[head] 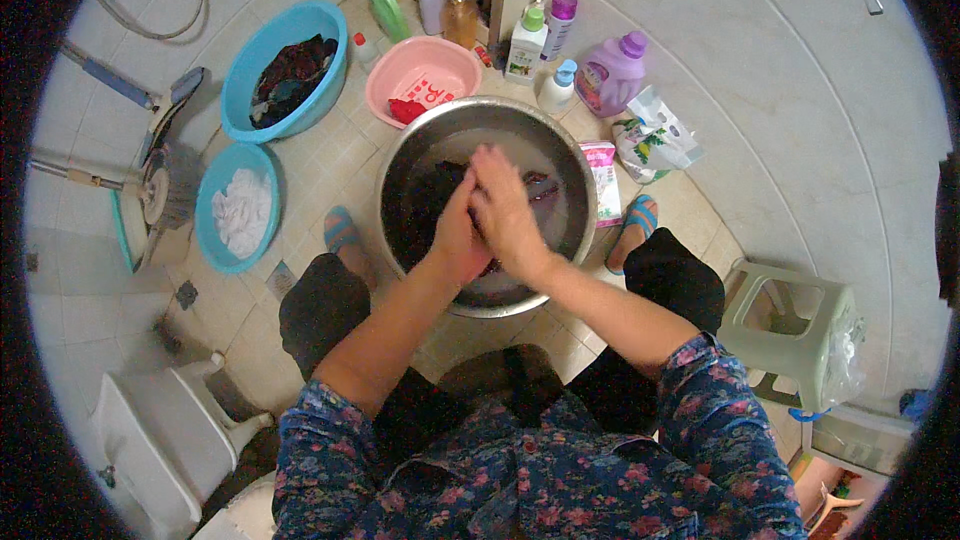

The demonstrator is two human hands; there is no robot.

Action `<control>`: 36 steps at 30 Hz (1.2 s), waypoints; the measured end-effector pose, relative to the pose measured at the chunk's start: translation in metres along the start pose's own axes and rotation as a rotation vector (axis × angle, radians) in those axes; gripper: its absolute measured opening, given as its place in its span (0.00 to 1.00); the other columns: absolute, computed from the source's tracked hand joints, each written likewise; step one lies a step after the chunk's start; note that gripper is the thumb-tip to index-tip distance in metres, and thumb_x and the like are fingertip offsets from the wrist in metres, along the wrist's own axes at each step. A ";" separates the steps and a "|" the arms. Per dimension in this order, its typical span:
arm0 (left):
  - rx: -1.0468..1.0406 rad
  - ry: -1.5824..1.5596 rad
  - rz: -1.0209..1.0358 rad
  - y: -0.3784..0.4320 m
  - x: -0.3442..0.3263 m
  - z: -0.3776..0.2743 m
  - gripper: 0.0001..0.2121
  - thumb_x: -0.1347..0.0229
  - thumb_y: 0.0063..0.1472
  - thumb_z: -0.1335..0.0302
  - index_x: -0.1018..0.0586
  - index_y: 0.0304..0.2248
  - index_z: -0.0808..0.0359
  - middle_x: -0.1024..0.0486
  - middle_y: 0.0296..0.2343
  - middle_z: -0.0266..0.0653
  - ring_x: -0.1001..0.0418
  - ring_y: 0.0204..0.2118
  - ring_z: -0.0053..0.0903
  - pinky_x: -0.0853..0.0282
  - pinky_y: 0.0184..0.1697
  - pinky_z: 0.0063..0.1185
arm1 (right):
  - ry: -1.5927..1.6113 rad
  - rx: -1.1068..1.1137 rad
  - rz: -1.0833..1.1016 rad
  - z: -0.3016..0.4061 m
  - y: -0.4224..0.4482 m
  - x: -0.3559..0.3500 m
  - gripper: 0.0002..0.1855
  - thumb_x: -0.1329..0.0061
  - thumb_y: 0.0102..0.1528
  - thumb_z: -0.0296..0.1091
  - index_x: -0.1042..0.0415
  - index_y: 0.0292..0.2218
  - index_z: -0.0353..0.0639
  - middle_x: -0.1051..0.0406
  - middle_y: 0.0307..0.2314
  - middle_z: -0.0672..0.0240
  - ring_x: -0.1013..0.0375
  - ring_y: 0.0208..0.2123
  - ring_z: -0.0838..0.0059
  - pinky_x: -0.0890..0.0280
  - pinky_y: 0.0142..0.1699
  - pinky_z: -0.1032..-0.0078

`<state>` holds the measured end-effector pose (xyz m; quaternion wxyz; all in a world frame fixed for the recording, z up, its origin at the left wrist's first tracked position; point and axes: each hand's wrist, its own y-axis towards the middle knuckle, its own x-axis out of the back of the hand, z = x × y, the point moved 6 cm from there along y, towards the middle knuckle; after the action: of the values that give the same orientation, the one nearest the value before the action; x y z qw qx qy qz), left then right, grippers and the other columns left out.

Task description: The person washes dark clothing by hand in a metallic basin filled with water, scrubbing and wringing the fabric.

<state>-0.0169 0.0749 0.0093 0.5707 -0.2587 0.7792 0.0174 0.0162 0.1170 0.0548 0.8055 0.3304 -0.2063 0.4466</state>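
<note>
A wide metal basin [583, 240] with cloudy water stands on the floor between my feet. Dark wet cloth [420, 199] lies in it, mostly left of my hands, and a dark reddish piece [543, 187] shows at the right. My left hand [459, 232] and my right hand [504, 206] are pressed together over the basin's middle, palms facing, slightly blurred. A bit of dark cloth shows between and below them; how firmly it is gripped is hidden.
Beyond the basin sits a pink tub [424, 64] with a red cloth. Blue basins [330, 101] [274, 229] of dark and white laundry stand left. Bottles, a purple detergent jug [611, 75] and a packet [606, 191] stand right. A green stool [799, 330] is near my right knee.
</note>
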 end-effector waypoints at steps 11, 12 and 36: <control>-0.022 0.027 -0.146 -0.005 0.011 -0.018 0.24 0.63 0.60 0.55 0.39 0.50 0.61 0.38 0.48 0.40 0.42 0.52 0.30 0.48 0.55 0.27 | 0.039 0.076 -0.071 0.035 -0.013 -0.004 0.23 0.61 0.52 0.31 0.43 0.48 0.30 0.48 0.51 0.47 0.54 0.56 0.53 0.60 0.59 0.62; 0.021 0.022 -0.116 -0.003 0.012 -0.010 0.23 0.63 0.60 0.55 0.39 0.50 0.60 0.39 0.49 0.39 0.43 0.52 0.30 0.49 0.55 0.28 | 0.035 0.074 -0.076 0.026 -0.012 -0.003 0.23 0.61 0.52 0.31 0.43 0.48 0.30 0.48 0.51 0.47 0.54 0.56 0.53 0.60 0.59 0.62; 0.071 0.056 -0.112 -0.007 -0.005 -0.005 0.28 0.64 0.59 0.51 0.46 0.53 0.60 0.42 0.51 0.38 0.45 0.54 0.30 0.55 0.57 0.29 | 0.088 -0.059 -0.039 0.006 -0.012 -0.005 0.25 0.59 0.49 0.25 0.46 0.49 0.31 0.49 0.51 0.48 0.53 0.55 0.51 0.58 0.58 0.62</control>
<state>-0.0170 0.0689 0.0174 0.5575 -0.2820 0.7792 -0.0496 0.0237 0.1055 0.0514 0.8317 0.2905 -0.1773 0.4387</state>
